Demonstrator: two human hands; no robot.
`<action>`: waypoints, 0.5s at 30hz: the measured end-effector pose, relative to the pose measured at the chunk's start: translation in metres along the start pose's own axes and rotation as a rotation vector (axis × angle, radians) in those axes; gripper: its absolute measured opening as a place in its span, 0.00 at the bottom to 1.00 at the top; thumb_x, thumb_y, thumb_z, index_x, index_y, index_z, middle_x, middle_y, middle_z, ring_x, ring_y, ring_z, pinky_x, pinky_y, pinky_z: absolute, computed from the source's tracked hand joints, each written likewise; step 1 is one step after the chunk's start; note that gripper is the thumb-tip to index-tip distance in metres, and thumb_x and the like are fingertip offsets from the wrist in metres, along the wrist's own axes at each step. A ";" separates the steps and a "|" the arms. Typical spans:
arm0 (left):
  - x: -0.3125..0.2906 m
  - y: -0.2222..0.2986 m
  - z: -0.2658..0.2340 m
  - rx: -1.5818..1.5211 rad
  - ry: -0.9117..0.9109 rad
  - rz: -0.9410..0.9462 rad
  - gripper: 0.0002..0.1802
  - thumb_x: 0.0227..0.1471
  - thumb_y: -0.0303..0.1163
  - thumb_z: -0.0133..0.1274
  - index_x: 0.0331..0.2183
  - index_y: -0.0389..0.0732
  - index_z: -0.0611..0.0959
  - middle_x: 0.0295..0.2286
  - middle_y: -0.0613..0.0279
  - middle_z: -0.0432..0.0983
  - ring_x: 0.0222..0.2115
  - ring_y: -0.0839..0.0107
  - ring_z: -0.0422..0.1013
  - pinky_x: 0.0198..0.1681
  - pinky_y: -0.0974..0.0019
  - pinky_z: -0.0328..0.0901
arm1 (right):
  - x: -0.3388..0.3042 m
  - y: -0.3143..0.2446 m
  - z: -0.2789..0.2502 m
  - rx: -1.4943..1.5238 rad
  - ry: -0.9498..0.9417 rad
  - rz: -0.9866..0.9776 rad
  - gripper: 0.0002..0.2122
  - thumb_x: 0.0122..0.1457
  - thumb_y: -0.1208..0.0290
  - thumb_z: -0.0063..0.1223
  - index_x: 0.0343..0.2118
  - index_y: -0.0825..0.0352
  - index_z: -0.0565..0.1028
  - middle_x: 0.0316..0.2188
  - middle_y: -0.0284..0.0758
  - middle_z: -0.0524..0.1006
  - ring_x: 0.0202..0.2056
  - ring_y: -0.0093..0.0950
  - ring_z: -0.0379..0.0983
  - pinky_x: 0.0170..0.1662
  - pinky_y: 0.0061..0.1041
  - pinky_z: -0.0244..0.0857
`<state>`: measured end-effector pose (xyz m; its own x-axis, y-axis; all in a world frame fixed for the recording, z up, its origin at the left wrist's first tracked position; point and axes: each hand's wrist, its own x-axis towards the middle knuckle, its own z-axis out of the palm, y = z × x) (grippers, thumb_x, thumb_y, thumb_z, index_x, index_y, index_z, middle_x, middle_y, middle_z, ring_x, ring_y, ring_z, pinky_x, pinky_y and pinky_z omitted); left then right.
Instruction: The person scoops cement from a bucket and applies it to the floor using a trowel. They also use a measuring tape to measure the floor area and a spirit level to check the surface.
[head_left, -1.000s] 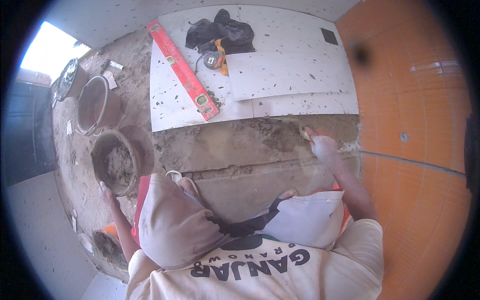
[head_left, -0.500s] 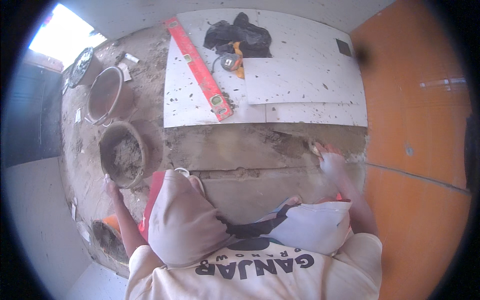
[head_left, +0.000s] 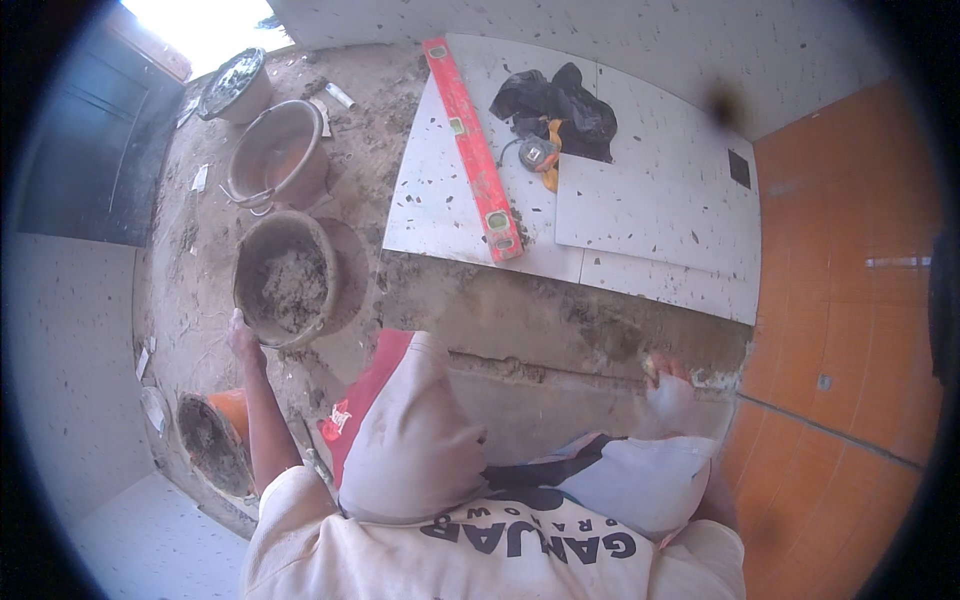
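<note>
My left hand (head_left: 241,335) is closed on the near-left rim of a round bucket (head_left: 330,262) with grey mortar (head_left: 290,285) in it. On the right, my right hand (head_left: 668,385) is low over a strip of damp, smeared mortar bed (head_left: 540,310), just beyond my right knee. Its fingers are bent round a small pale thing that I cannot make out. My raised knee hides part of the right forearm. Beyond the strip, a red spirit level (head_left: 470,150) lies slantwise on large white tiles (head_left: 650,215).
A tape measure (head_left: 537,153) and a black plastic bag (head_left: 583,110) lie on the tiles. Two more buckets, one brownish (head_left: 310,150) and one farther back (head_left: 248,100), stand at the left. An orange container (head_left: 231,412) is near my left elbow. Orange tiled wall (head_left: 840,300) bounds the right.
The view has turned, shifting the scene rightward. My right hand has drawn back across the mortar strip toward my knee. My left hand remains at the bucket rim.
</note>
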<state>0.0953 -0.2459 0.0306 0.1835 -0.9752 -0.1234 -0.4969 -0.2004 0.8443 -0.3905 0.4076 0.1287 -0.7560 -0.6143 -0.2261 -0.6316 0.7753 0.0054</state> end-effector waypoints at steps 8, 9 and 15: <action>0.002 0.000 0.003 -0.309 -0.013 -0.108 0.18 0.61 0.40 0.49 0.38 0.33 0.82 0.34 0.60 0.77 0.36 0.70 0.70 0.41 0.61 0.64 | 0.011 -0.023 -0.010 -0.021 -0.076 -0.055 0.25 0.50 0.65 0.60 0.54 0.53 0.72 0.43 0.40 0.74 0.45 0.42 0.73 0.50 0.44 0.65; 0.003 -0.003 -0.001 -0.355 -0.023 -0.103 0.18 0.61 0.40 0.48 0.39 0.34 0.82 0.35 0.60 0.77 0.36 0.70 0.70 0.42 0.61 0.65 | 0.015 -0.027 -0.017 -0.035 -0.164 -0.037 0.26 0.50 0.65 0.60 0.55 0.53 0.72 0.45 0.40 0.74 0.46 0.42 0.73 0.51 0.44 0.65; 0.000 0.001 0.017 -0.715 -0.210 -0.120 0.17 0.62 0.40 0.47 0.43 0.36 0.79 0.38 0.61 0.76 0.39 0.70 0.71 0.44 0.61 0.66 | 0.029 -0.025 -0.038 0.032 -0.107 0.013 0.22 0.47 0.65 0.61 0.49 0.60 0.76 0.41 0.44 0.78 0.40 0.45 0.76 0.43 0.42 0.70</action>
<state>0.0799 -0.2474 0.0229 0.0003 -0.9623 -0.2721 0.2009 -0.2665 0.9427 -0.4032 0.3646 0.1590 -0.7403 -0.5864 -0.3288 -0.6147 0.7884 -0.0220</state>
